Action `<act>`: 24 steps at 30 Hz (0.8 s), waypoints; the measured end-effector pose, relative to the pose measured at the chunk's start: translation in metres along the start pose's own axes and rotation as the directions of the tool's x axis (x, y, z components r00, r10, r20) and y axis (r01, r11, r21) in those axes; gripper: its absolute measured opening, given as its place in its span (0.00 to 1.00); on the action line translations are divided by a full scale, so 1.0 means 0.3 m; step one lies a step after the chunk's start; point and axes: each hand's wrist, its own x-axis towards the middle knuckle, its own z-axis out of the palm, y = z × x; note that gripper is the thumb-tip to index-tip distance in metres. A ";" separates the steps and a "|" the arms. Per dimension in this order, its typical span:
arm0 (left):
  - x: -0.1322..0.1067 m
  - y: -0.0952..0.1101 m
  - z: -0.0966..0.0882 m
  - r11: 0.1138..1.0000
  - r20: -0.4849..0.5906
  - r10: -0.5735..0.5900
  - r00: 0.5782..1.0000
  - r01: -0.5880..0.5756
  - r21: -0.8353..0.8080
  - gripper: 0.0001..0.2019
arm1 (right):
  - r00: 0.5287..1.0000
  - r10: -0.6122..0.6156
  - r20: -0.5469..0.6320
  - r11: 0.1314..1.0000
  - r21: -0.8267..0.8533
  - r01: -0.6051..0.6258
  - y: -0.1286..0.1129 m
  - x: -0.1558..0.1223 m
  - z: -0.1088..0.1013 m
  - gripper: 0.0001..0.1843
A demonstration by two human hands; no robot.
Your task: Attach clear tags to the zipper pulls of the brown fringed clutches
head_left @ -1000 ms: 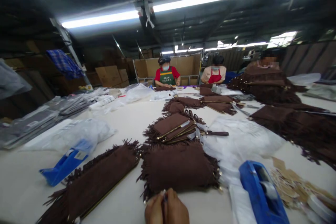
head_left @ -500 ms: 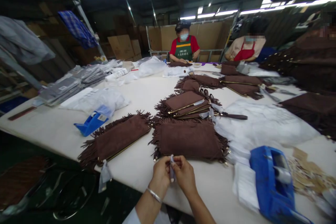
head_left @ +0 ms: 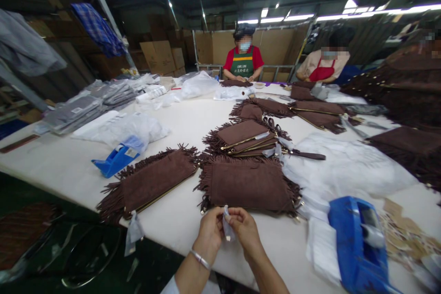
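My left hand [head_left: 209, 230] and my right hand [head_left: 244, 227] meet at the near edge of the table, fingertips pinched. Between them is a small clear plastic wrapper [head_left: 227, 228] around a zipper pull; what exactly lies inside is hard to make out. Just beyond my fingers a brown fringed pouch [head_left: 250, 184] lies flat with its gold zipper toward me. Another brown fringed pouch [head_left: 158, 179] rests to the left, its plastic-wrapped pull [head_left: 133, 232] hanging over the table edge. Behind them sits a stack of similar pouches [head_left: 243, 135].
A blue tape dispenser [head_left: 358, 243] stands at the right beside white plastic bags [head_left: 322, 245] and paper tags [head_left: 403, 229]. A smaller blue dispenser [head_left: 119, 158] is at the left. Grey packed goods [head_left: 74, 110] lie further left. Two co-workers [head_left: 243, 57] sit across the table [head_left: 186, 121].
The plastic wrapper between my fingers looks more spread out, and my right hand has shifted slightly. The view has turned a little. The co-worker opposite has moved their hands.
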 end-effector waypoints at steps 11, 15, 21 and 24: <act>-0.030 0.028 -0.005 0.995 0.009 -0.087 0.996 0.087 0.042 0.03 | 0.998 0.066 -0.015 0.991 0.120 -0.064 -0.028 -0.017 0.001 0.18; -0.025 0.033 -0.008 0.990 0.026 -0.129 0.991 0.128 0.052 0.04 | 0.992 0.129 0.008 0.973 0.193 -0.128 -0.032 -0.020 -0.006 0.19; -0.019 0.057 -0.016 0.970 0.103 -0.239 0.966 0.232 0.072 0.03 | 0.977 0.202 0.071 0.938 0.273 -0.214 -0.019 -0.011 -0.016 0.21; -0.018 0.067 -0.021 0.950 0.153 -0.309 0.939 0.298 0.089 0.01 | 0.967 0.237 0.089 0.912 0.322 -0.254 -0.025 -0.013 -0.008 0.22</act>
